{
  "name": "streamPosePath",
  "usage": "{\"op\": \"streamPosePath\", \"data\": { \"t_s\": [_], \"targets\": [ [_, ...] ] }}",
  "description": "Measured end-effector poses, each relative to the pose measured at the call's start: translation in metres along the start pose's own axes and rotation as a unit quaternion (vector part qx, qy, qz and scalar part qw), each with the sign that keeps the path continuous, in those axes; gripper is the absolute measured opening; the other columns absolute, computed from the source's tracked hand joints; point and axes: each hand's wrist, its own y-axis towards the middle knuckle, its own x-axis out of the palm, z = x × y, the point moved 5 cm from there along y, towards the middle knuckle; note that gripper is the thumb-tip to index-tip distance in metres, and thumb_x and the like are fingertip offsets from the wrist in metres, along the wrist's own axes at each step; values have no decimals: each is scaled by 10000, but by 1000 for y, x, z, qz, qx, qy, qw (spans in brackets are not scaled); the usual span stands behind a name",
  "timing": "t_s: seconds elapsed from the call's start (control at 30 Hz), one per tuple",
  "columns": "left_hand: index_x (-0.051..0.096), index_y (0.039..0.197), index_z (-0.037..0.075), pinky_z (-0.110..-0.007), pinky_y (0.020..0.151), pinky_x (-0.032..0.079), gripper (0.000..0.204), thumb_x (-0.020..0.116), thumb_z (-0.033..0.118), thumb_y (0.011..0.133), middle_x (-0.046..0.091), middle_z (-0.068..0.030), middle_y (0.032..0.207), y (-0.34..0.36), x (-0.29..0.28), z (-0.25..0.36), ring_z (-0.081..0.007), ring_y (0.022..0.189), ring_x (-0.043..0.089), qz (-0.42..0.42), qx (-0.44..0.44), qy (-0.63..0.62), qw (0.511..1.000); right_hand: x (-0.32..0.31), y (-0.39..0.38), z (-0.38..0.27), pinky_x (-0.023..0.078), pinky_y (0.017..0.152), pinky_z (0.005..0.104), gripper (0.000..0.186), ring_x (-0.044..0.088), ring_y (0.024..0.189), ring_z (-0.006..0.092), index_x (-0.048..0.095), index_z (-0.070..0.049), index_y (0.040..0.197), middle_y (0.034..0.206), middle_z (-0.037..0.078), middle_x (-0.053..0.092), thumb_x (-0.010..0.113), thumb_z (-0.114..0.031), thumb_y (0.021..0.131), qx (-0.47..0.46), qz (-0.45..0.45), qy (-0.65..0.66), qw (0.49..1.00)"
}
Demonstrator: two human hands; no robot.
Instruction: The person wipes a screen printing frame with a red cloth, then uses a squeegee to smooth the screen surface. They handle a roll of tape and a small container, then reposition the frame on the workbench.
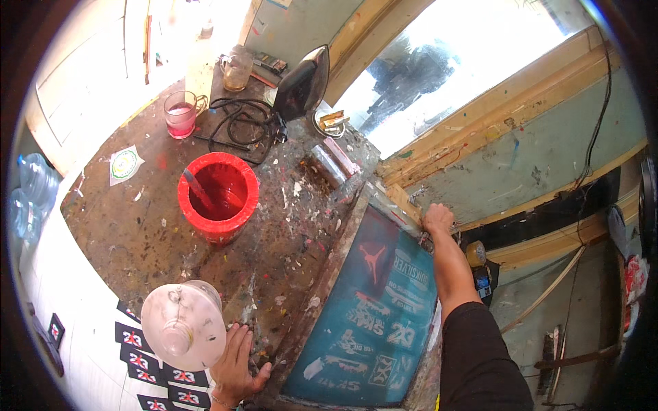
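Note:
A teal printing screen (370,301) in a worn frame lies on the stained table, with pale lettering and a reddish patch at its far end. My right hand (439,220) is closed at the frame's far right corner, beside a wooden block (404,203); what its fingers grip is hidden. My left hand (237,370) rests on the near part of the table, fingers stretched out and thumb apart. Right beside it stands a whitish lidded tub (182,325). A red bucket (219,195) holds red ink and a stick-like tool (199,190) leaning inside.
At the back are an iron (301,85) with a coiled cord, a mug of pink liquid (181,116) and a glass mug (236,68). A metal can (327,166) lies near the wall. Black printed pieces (137,357) are spread at lower left. A tape roll (476,253) sits right.

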Motion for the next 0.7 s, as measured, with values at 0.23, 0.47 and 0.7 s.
{"op": "streamPosePath", "data": {
  "t_s": [0.23,0.47,0.7],
  "targets": [
    [535,1261,-27,-537,1085,344,635,644,352,764,539,-211,1313,2,4,-2,-415,1268,481,-10,11,26,1000,9,6,0,562,822,422,221,690,988,321,752,-76,960,1056,157,708,634,-214,835,-17,15,-2,1000],
    [548,1250,-20,-527,1091,336,568,626,290,781,543,-227,1311,1,7,3,-423,1269,478,0,32,105,994,51,32,68,511,598,312,446,627,678,156,706,-61,950,812,57,645,587,-491,931,-15,-277,500,821],
    [535,1321,37,-486,1091,332,514,632,246,862,534,-191,1348,-1,1,19,-383,1290,461,2,7,141,990,81,29,56,504,590,296,538,581,659,109,615,-91,1198,820,10,605,534,-558,942,-194,-449,608,625]
  ]
}}
